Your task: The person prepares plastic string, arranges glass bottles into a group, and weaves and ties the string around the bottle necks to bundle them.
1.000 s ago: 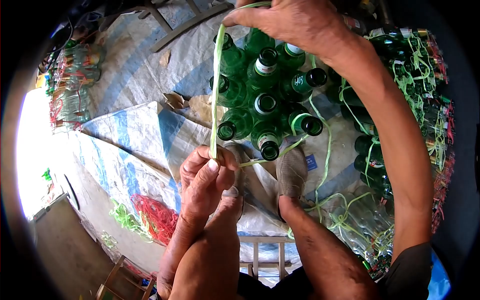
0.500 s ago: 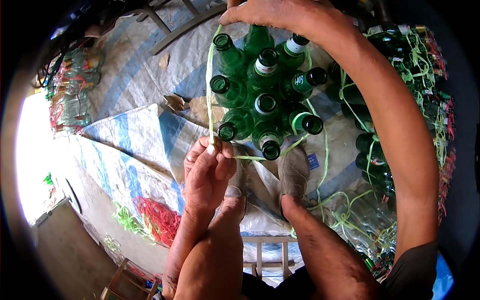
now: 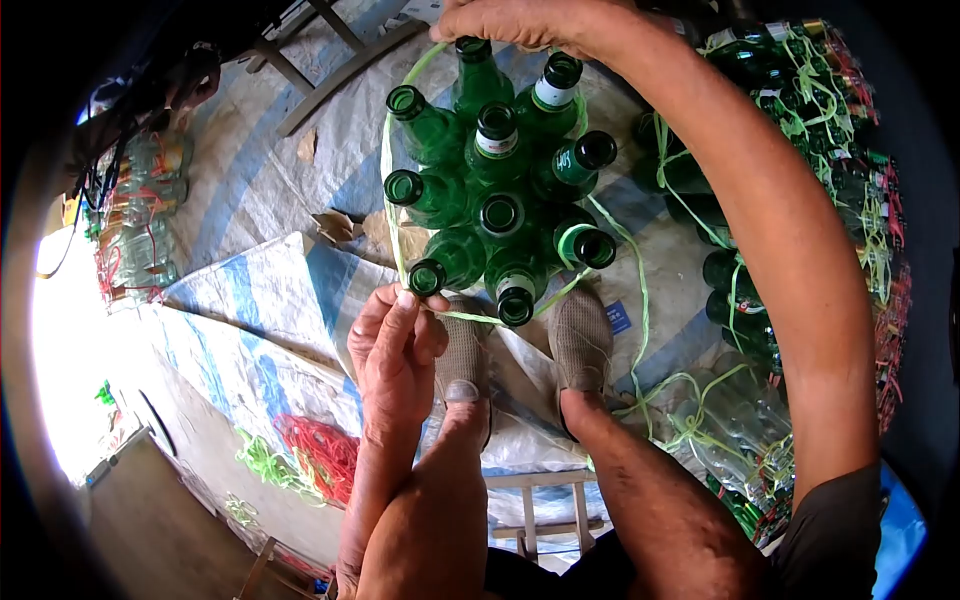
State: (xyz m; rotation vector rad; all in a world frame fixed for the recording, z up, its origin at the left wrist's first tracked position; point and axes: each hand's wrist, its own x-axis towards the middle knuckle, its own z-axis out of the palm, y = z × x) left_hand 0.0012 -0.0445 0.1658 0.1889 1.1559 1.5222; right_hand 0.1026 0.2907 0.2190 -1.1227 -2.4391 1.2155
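A tight cluster of several green glass bottles (image 3: 502, 213) stands upright in front of my feet. Pale green plastic twine (image 3: 388, 160) loops around the outside of the cluster. Close to the nearest left bottle, my left hand (image 3: 396, 335) pinches the twine between thumb and fingers. My right hand (image 3: 510, 22) reaches over to the far side, its fingers closed on the twine beside the farthest bottle's neck; the top frame edge cuts off part of it. A loose length of twine trails down the cluster's right side.
Tied bundles of bottles (image 3: 840, 140) line the right, with clear bottles (image 3: 735, 415) lower down. More clear bottles (image 3: 145, 225) stand at far left. Red twine (image 3: 318, 455) lies on the floor by the striped sheet (image 3: 270, 300). A wooden frame (image 3: 350, 75) lies at the back.
The twine on the left side now bows around the bottles, where it ran straighter before. My right hand has shifted slightly at the far side. The whole view has moved a little.
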